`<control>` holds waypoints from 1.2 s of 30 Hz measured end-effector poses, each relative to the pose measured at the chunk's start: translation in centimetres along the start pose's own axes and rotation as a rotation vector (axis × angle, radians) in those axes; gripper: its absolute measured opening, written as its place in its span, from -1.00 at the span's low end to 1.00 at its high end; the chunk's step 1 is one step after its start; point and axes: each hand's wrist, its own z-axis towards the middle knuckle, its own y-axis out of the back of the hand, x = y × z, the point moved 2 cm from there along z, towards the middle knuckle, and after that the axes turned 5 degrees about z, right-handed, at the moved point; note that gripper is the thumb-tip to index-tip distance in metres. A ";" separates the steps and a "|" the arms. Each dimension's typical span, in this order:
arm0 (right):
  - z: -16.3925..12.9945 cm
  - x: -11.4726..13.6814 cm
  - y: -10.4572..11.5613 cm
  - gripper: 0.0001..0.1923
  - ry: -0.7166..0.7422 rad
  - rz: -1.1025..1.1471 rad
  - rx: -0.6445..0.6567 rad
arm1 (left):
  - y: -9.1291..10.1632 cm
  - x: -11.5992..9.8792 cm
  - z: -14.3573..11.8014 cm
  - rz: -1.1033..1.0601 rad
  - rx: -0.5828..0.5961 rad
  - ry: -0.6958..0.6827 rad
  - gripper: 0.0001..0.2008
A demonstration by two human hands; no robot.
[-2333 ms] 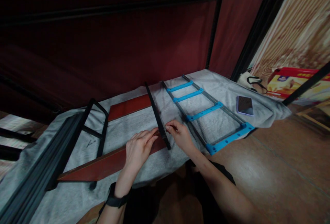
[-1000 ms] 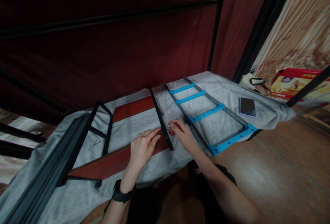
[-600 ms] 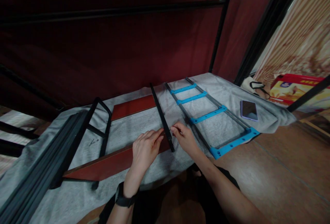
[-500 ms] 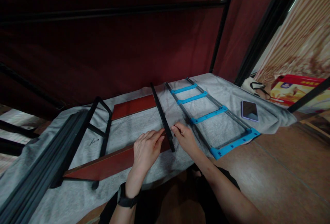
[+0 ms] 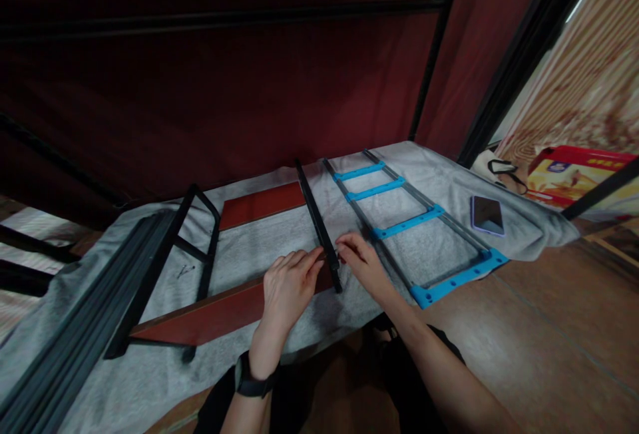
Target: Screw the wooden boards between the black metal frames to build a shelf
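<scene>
With left hand (image 5: 288, 287) flat on the board (image 5: 214, 311) and right hand (image 5: 360, 262) pinching at the bar (image 5: 315, 219), a slip could misalign them.

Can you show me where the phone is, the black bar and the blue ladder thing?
phone (image 5: 487, 215), head view, middle of its dark screen
black bar (image 5: 312, 207), head view, mid-length
blue ladder frame (image 5: 408, 224), head view, third blue rung
</scene>
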 end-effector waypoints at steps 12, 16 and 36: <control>0.2 -0.2 -0.8 -0.56 -0.018 -0.292 -0.030 | -0.2 0.1 0.2 0.014 -0.009 0.014 -0.70; 0.2 -0.1 -0.2 -0.66 -0.032 -0.133 -0.015 | -0.1 0.0 0.2 0.008 -0.009 0.014 -0.71; 0.4 -0.5 0.4 -0.77 -0.015 0.038 0.035 | 0.0 0.0 0.2 0.001 -0.016 0.017 -0.72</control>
